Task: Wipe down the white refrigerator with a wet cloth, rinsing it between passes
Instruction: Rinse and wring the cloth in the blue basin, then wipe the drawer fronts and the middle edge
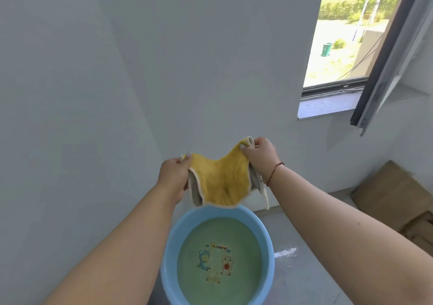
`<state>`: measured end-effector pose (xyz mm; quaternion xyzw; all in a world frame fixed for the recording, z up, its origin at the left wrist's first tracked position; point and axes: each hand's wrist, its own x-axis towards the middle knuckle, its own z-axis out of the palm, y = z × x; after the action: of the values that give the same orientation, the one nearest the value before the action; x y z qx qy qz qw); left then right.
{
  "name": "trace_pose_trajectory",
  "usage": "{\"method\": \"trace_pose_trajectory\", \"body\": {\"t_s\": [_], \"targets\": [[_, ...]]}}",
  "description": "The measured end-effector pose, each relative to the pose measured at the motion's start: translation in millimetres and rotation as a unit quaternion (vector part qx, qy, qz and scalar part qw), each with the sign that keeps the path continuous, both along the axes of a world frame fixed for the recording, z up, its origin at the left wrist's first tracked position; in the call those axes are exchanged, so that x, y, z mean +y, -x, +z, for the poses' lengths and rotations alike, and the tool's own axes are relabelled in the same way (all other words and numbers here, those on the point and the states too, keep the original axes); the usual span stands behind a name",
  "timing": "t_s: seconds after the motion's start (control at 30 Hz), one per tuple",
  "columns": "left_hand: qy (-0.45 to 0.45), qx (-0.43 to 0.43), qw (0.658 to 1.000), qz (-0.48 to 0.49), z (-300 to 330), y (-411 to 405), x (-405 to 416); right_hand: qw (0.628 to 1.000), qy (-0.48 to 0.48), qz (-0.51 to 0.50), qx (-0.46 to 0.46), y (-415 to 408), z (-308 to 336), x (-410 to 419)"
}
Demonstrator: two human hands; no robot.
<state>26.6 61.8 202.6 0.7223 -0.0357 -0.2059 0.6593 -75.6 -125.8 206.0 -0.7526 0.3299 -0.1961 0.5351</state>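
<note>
1. In the head view, the left hand (174, 175) pinches the left top corner of the yellow cloth (219, 182), thumb on the near face and fingers curled behind it
2. The right hand (260, 157) pinches the right top corner of the same cloth, thumb and fingertips closed on a folded edge that sticks up above the knuckles
3. The cloth hangs stretched between the two hands, sagging in the middle (its yellow side faces the camera, with a pale trim along the edge and a grey underside showing at both lower flaps)
4. A thin pale strip of the cloth dangles below the right wrist, which wears a thin dark bracelet (275, 171)
5. The cloth's bottom edge hangs above the far rim of the blue basin (169, 241); whether it touches the rim cannot be told
6. The basin stands on the grey floor (304, 276) and holds greenish water (220, 232), through which cartoon figures printed on its bottom show
7. A large white surface (70, 93) fills the left side of the view, just beside the basin (it may be the refrigerator's side, though this cannot be told for sure)
8. A white wall (222, 58) stands behind the hands, with an open window (339, 35) at the upper right
9. Flattened brown cardboard (393, 194) lies on the floor at the right, near the wall
</note>
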Motion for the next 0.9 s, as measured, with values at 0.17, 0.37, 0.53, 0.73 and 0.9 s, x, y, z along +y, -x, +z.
{"method": "trace_pose_trajectory", "body": {"t_s": [0.17,0.37,0.53,0.73,0.9], "targets": [[0.023,-0.027,0.987,-0.155,29,52,-45,0.99,-0.001,0.135,-0.049,42,30,36],[0.004,-0.139,0.967,-0.213,44,107,-94,0.954,-0.248,-0.133,-0.106,128,9,-25],[0.024,-0.207,0.877,-0.433,65,211,-145,0.824,-0.473,-0.092,-0.297,192,6,-22],[0.295,0.255,0.806,-0.444,63,335,-203,0.666,-0.51,-0.009,-0.544,315,15,-32],[0.265,0.376,0.744,-0.484,44,467,-242,0.543,-0.48,-0.154,-0.671,433,18,-49]]}}
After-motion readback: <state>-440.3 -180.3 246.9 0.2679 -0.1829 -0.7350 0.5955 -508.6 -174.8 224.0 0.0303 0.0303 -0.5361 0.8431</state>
